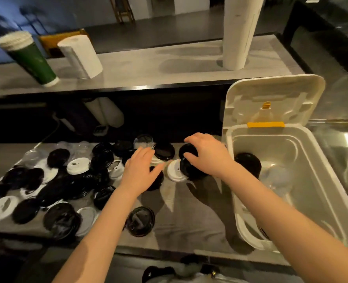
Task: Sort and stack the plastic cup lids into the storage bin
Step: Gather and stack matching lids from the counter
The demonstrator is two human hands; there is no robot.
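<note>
Several black, white and clear cup lids [62,180] lie scattered over the grey counter, mostly at the left. My right hand [206,155] is curled over a small stack of black lids [187,151] just left of the bin. Beside that stack rests a white lid [174,170]. My left hand [141,170] hovers flat with spread fingers over lids in the middle, and what lies under the palm is hidden. The white storage bin [320,186] stands open at the right with a black lid stack [248,163] and clear lids [275,176] inside.
The bin's hinged cover [271,99] leans up behind it. On the raised shelf stand a green cup stack [32,60], a paper towel roll [81,56] and a tall white cup sleeve [238,33]. One black lid [140,221] lies alone near the front edge.
</note>
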